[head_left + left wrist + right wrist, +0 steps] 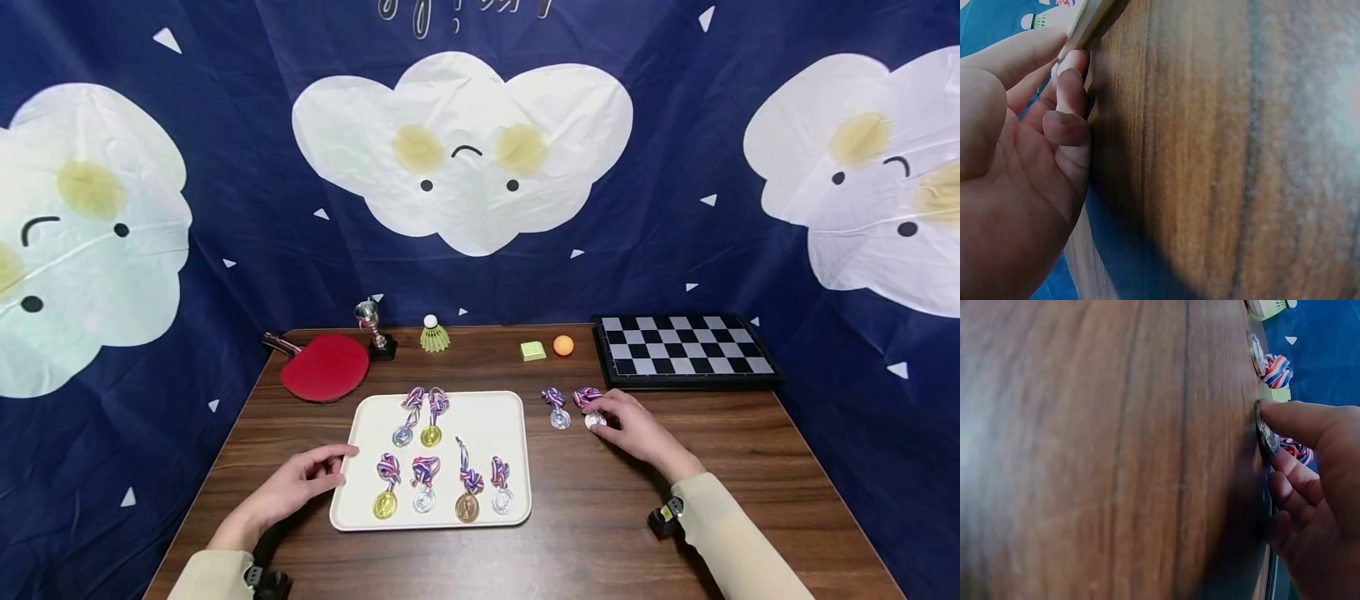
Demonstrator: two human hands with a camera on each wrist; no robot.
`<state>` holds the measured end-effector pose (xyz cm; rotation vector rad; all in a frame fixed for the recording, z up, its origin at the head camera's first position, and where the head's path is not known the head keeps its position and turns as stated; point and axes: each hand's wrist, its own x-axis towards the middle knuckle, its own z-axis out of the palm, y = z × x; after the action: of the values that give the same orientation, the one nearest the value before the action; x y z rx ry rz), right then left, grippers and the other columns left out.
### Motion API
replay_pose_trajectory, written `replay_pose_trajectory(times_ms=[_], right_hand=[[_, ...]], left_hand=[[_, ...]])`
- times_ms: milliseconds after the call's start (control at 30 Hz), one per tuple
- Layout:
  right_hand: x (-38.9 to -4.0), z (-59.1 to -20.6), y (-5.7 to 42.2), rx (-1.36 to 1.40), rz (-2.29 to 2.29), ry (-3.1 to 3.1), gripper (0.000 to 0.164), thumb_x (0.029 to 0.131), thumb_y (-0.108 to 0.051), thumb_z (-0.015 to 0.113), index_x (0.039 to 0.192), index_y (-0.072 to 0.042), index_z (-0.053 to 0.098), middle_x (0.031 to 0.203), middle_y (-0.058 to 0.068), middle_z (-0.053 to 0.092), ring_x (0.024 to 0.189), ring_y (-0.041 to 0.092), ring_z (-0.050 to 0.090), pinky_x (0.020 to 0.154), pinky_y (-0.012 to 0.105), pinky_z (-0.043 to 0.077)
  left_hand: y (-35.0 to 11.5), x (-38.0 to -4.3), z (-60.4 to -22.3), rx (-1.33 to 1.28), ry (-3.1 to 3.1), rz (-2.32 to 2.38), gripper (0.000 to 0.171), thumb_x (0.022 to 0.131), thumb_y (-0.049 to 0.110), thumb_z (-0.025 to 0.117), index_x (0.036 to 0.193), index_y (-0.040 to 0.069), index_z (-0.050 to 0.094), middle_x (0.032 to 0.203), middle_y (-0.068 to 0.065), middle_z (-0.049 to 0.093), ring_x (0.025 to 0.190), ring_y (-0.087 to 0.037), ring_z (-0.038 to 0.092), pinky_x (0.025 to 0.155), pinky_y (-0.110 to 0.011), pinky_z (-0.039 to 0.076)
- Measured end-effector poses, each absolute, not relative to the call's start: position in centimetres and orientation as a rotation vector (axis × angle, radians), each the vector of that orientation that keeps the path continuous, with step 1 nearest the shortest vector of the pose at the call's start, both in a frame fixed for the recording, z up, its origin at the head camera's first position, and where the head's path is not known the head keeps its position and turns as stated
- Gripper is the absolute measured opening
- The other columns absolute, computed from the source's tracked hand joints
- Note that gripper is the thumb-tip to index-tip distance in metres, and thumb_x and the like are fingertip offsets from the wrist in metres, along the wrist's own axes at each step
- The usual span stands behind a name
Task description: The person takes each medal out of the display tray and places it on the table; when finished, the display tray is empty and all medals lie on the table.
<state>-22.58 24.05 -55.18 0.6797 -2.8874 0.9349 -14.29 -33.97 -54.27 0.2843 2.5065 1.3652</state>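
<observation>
At the left side of the cream tray (491,417), my left hand (296,483) grips the rim between thumb and fingers. The left wrist view shows this hand (1022,162) with its other fingers curled by the tray edge (1088,22). My right hand (637,425) pinches a silver medal (595,420) at its disc, right of the tray; its striped ribbon (1297,450) is bunched behind. Just left of it lies another silver medal (559,417). On the tray are gold medals (385,505), silver medals (424,500) and a bronze medal (467,507), in two rows.
Along the back stand a red table tennis bat (326,367), a small trophy cup (369,317), a shuttlecock (434,337), a yellowish block (532,351) and an orange ball (563,345). A chequered board (686,350) lies back right. Blue cloth (480,287) hangs around the wooden table (600,550).
</observation>
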Motion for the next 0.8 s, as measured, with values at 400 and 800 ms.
replay_pose_trajectory(times_ms=[400, 800], right_hand=[[-22.5, -54.8, 24.0, 0.634, 1.046, -2.719, 0.022, 0.083, -0.022, 0.075, 0.105, -0.024, 0.071, 0.093, -0.003, 0.055, 0.084, 0.014, 0.051, 0.074, 0.035, 0.042], [-23.8, -52.3, 14.6, 0.897, 0.98, -2.64, 0.015, 0.089, -0.023, 0.068, 0.103, -0.02, 0.069, 0.095, -0.01, 0.057, 0.086, 0.011, 0.055, 0.077, 0.029, 0.045]], left_hand=[[-34.0, -14.4, -54.2, 0.285, 2.506, 1.36, 0.034, 0.088, 0.019, 0.069, 0.121, 0.018, 0.062, 0.094, -0.01, 0.055, 0.076, -0.017, 0.049, 0.064, -0.026, 0.041], [-34.0, -14.4, -54.0, 0.275, 2.509, 1.346, 0.034, 0.088, 0.018, 0.069, 0.122, 0.018, 0.062, 0.094, -0.01, 0.055, 0.075, -0.018, 0.048, 0.063, -0.026, 0.041]])
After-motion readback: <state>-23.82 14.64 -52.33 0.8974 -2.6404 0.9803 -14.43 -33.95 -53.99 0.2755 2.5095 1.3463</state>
